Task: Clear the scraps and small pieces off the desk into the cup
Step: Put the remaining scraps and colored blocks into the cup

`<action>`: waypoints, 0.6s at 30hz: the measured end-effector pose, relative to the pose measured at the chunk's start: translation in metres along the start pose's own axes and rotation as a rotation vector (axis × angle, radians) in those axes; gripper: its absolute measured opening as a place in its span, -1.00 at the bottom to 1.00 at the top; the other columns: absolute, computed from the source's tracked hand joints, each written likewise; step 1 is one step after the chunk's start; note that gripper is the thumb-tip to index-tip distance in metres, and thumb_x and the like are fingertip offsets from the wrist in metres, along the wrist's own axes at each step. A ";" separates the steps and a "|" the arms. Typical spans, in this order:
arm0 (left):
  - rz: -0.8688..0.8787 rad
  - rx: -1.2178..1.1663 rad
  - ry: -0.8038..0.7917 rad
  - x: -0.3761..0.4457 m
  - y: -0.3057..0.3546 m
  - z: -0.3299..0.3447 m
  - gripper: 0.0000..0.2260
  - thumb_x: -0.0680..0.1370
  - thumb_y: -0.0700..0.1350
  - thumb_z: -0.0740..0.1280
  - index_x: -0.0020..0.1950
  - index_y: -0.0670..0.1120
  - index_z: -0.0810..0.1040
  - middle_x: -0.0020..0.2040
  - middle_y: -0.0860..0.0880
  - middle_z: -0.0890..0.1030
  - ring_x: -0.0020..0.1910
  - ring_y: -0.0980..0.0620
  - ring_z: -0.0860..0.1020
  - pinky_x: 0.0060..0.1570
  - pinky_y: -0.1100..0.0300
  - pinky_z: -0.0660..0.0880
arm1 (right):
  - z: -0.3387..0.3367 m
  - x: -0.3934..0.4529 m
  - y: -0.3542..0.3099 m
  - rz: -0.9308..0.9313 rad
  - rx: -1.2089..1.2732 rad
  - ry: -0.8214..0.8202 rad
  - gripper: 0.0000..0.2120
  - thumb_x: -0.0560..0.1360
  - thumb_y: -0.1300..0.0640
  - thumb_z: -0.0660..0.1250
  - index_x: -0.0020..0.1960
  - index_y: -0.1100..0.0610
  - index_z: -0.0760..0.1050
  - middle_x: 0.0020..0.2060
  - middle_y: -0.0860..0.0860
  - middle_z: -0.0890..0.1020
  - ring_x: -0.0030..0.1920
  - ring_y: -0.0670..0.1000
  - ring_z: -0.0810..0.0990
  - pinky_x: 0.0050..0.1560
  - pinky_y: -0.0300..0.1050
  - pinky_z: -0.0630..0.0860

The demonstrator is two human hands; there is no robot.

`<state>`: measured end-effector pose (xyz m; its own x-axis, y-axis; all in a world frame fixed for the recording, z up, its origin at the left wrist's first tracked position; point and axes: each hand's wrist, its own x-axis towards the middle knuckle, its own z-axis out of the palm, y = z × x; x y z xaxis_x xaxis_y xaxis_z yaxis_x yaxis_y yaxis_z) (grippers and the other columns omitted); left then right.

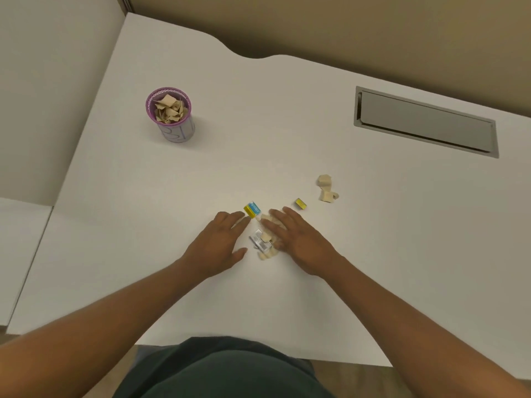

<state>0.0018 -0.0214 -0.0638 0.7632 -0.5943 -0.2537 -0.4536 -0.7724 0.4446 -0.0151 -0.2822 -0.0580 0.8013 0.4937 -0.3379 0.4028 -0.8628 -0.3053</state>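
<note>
A person's two bare hands lie flat on a white laminate worktop, flanking a small heap of litter near its front edge. The left hand rests palm down with fingers spread and loose, holding nothing; its fingertips touch or nearly touch a small yellow-and-blue printed wrapper. The right hand, also palm down and open, presses its fingers over a cluster of crumpled beige paper scraps, closing around none of them. A silver foil wrapper with dark print lies in the gap between the two hands, touching the beige pieces.

Just beyond the right hand's fingertips sits a small yellow block-shaped piece, apart from the heap. Farther to the right, two more beige paper scraps lie close together, clear of both hands.

Well away, toward the far left of the worktop, stands a purple-rimmed cylindrical cup with pale sides, upright and already holding a mound of beige paper pieces that reaches near its rim. A grey rectangular cable hatch is set flush in the far right of the surface. The person's dark green top shows at the bottom of the view.
</note>
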 end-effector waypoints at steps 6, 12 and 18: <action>-0.004 0.165 0.087 0.015 0.022 0.006 -0.73 0.45 -0.26 0.49 0.15 -0.18 0.67 0.19 -0.20 0.65 0.06 -0.24 0.61 -0.14 -0.01 0.66 | -0.003 -0.001 -0.023 0.105 -0.060 -0.026 -0.46 0.61 0.26 0.23 0.55 -0.02 0.28 0.59 0.04 0.22 0.53 0.17 0.24 0.19 0.05 0.52; -0.028 0.318 -0.132 0.033 0.016 0.003 -0.84 0.60 -0.35 0.27 0.08 -0.14 0.56 0.15 -0.11 0.53 0.13 -0.13 0.49 -0.13 -0.01 0.58 | -0.003 0.006 -0.039 0.212 -0.089 -0.015 -0.70 0.52 0.35 0.30 0.22 0.15 0.49 0.24 0.04 0.49 0.25 0.09 0.43 -0.10 -0.07 0.44; -0.317 -0.002 -0.010 0.039 0.009 -0.018 -0.79 0.60 -0.25 0.24 0.13 -0.20 0.64 0.13 -0.14 0.67 0.12 -0.14 0.61 0.14 -0.01 0.53 | 0.001 0.010 -0.040 0.260 -0.043 0.037 -0.77 0.50 0.33 0.31 0.10 0.11 0.53 0.12 0.01 0.54 0.17 0.06 0.47 -0.08 -0.09 0.45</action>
<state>0.0355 -0.0476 -0.0544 0.8620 -0.3259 -0.3883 -0.1929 -0.9192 0.3432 -0.0241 -0.2429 -0.0504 0.8956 0.2512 -0.3671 0.1992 -0.9644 -0.1739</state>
